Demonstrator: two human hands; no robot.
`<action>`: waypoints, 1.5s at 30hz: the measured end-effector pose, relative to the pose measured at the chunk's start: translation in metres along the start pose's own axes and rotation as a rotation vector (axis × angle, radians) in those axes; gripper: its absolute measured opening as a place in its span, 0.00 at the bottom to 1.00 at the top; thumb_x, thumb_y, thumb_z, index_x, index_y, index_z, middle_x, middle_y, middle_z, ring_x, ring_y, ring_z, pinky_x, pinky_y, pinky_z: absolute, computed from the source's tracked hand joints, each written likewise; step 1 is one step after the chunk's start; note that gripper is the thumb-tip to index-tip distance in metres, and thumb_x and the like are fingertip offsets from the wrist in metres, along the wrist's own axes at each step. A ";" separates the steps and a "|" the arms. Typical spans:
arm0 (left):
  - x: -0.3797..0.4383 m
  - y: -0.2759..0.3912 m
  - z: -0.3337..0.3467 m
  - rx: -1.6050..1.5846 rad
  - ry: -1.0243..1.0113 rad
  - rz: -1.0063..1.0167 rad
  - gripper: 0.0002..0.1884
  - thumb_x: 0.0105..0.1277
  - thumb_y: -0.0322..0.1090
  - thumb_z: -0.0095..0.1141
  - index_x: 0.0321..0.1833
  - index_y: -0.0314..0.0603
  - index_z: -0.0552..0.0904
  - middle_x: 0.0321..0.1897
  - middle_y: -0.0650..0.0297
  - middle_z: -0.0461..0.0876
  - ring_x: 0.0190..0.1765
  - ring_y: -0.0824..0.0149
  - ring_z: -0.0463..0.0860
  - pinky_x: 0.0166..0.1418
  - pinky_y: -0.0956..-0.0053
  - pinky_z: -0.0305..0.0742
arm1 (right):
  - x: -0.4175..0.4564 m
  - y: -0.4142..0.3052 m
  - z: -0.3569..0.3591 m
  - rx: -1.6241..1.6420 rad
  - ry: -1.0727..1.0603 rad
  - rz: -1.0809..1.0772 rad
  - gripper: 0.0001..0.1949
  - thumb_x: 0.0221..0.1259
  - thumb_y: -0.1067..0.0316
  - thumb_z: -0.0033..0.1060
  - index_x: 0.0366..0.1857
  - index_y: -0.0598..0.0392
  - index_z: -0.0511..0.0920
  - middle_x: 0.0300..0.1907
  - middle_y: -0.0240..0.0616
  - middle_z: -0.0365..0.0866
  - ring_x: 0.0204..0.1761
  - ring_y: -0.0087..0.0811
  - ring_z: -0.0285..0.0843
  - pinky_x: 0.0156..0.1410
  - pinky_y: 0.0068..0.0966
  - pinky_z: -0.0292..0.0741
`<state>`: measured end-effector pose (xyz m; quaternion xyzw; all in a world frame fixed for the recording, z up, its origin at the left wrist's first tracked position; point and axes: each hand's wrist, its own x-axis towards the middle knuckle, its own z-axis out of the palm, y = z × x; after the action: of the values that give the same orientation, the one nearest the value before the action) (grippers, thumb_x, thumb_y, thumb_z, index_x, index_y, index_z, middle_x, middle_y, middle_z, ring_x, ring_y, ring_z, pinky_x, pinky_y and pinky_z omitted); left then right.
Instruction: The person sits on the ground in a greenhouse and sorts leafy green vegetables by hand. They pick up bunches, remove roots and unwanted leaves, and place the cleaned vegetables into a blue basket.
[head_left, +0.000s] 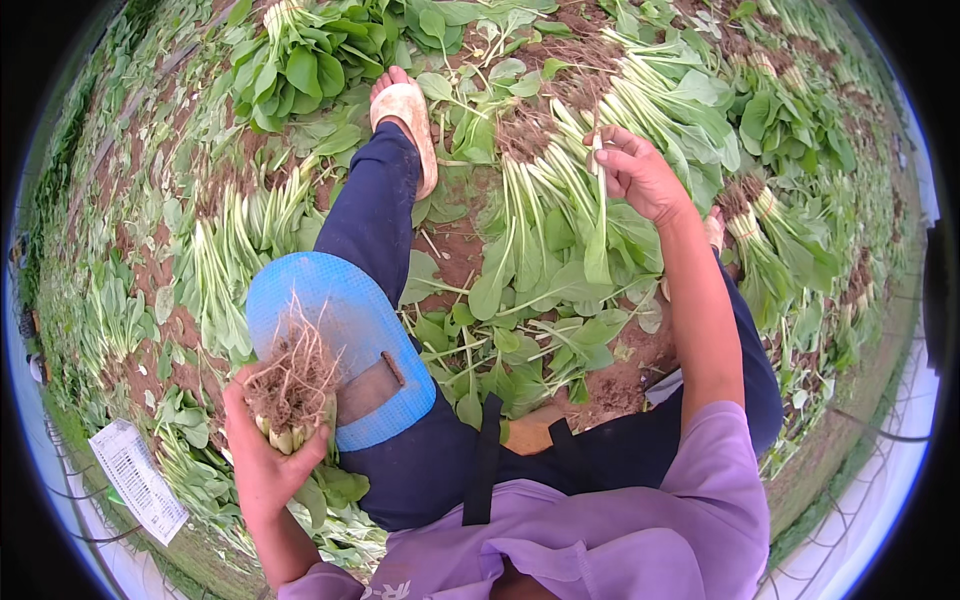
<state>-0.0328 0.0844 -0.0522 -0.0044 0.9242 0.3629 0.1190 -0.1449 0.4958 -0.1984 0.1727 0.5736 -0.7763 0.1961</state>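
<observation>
My left hand (271, 450) is closed around a bunch of leafy greens (283, 437), its brown, soil-covered roots turned upward beside the blue knee pad (341, 322). Between the thumb and fingers of my right hand (626, 165) is a single leafy green plant (601, 217), its root end up and its leaf hanging down. Under and around that hand lie loose uprooted greens (532, 195) in a row, with pale stems and rooty ends. Another loose pile of greens (232, 232) lies left of my leg.
Tied bundles of greens stand at the upper left (300, 64) and right (772, 225). My sandalled foot (401, 112) rests between piles. A printed sheet (139, 480) is at the lower left. Loose leaves cover the soil between my legs. Curved hoops and pale sheeting border the plot.
</observation>
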 end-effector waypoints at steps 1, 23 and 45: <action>0.001 0.003 0.000 -0.025 -0.016 0.021 0.37 0.38 0.28 0.64 0.55 0.33 0.62 0.42 0.53 0.75 0.45 0.59 0.77 0.52 0.68 0.69 | -0.008 0.000 -0.005 -0.194 0.041 -0.033 0.08 0.52 0.67 0.59 0.34 0.55 0.74 0.20 0.23 0.67 0.15 0.15 0.57 0.20 0.13 0.53; -0.002 0.001 0.003 0.152 -0.100 0.212 0.38 0.43 0.42 0.66 0.55 0.35 0.61 0.41 0.46 0.75 0.46 0.48 0.76 0.50 0.63 0.70 | -0.152 0.070 0.243 0.506 -0.355 0.052 0.08 0.58 0.69 0.51 0.40 0.57 0.71 0.26 0.33 0.74 0.15 0.18 0.67 0.15 0.15 0.61; -0.001 -0.009 0.002 0.076 -0.096 0.217 0.38 0.43 0.41 0.65 0.55 0.35 0.60 0.41 0.46 0.76 0.45 0.49 0.77 0.49 0.64 0.71 | -0.152 0.090 0.265 0.468 -0.140 -0.171 0.10 0.55 0.74 0.57 0.38 0.65 0.70 0.29 0.39 0.76 0.26 0.26 0.77 0.26 0.19 0.74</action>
<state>-0.0306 0.0792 -0.0594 0.1173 0.9255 0.3384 0.1232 0.0197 0.2338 -0.1226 0.1098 0.3761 -0.9117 0.1237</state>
